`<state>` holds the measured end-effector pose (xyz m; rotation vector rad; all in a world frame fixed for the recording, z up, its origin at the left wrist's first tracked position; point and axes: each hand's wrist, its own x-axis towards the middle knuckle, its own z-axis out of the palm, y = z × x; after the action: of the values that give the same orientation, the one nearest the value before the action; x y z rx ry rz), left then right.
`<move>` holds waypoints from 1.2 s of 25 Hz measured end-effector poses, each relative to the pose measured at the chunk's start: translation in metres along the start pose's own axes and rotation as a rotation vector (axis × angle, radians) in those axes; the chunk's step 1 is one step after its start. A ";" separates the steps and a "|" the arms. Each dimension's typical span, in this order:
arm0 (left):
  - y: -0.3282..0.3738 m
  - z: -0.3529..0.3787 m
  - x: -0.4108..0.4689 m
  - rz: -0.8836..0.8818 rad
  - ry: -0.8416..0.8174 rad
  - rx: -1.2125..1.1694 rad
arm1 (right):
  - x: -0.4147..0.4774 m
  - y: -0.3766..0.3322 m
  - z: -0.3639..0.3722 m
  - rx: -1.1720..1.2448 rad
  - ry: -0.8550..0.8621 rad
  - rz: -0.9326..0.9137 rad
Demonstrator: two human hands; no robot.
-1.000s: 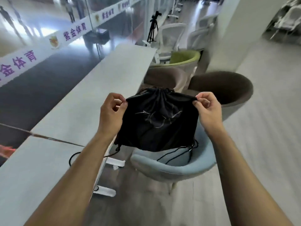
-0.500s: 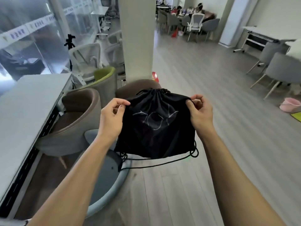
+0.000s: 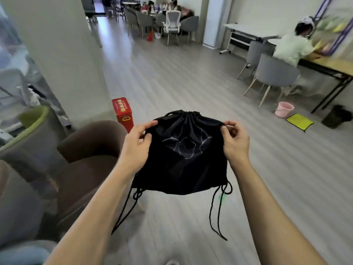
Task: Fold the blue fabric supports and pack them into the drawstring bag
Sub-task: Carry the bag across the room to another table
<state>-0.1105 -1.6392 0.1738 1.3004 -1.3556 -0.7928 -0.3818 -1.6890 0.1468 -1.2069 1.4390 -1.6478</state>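
Left fingers: curled, thumb and forefinger pinching the upper left edge of the drawstring bag. Right fingers: curled likewise, pinching the upper right edge. Left hand and right hand are level with each other and spread the fabric flat between them.

Bag: black, held in the air in front of the body, above the floor, touching no surface. Its mouth is gathered shut at the top centre. A pale marking on the front is too blurred to read. The lower edge sags slightly. Contents cannot be seen.

Cords: the left cord hangs from the bottom left corner, and the right cord hangs in a long loop from the bottom right corner. Both dangle free.

Surroundings: a brown chair sits just left of the left forearm. A red box stands on the floor behind it, at the foot of a pillar. Far right, a pink bucket and a yellow cloth lie on the floor near a bench, where a seated person leans forward.
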 end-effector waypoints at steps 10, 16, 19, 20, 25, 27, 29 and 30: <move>-0.052 0.183 0.360 -0.022 -0.153 -0.003 | 0.353 0.073 0.024 0.021 0.104 -0.012; -0.080 0.293 0.586 -0.099 -0.145 -0.045 | 0.601 0.132 0.067 0.043 0.089 0.036; -0.092 0.330 0.691 -0.121 -0.142 -0.035 | 0.712 0.154 0.095 0.019 0.062 0.034; -0.097 0.343 0.733 -0.111 -0.135 -0.033 | 0.757 0.164 0.108 0.017 0.056 0.026; -0.140 0.407 0.943 -0.054 -0.118 0.027 | 0.963 0.221 0.175 -0.013 0.044 0.013; -0.158 0.433 1.028 -0.060 -0.134 0.016 | 1.041 0.245 0.198 -0.017 0.071 0.032; -0.166 0.459 1.112 -0.059 -0.158 0.007 | 1.120 0.258 0.220 -0.004 0.090 0.040; -0.169 0.474 1.159 -0.062 -0.166 0.004 | 1.163 0.267 0.231 -0.016 0.096 0.048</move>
<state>-0.3562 -2.8784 0.1744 1.3078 -1.4537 -0.9583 -0.6402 -2.8766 0.1487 -1.1065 1.5308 -1.6847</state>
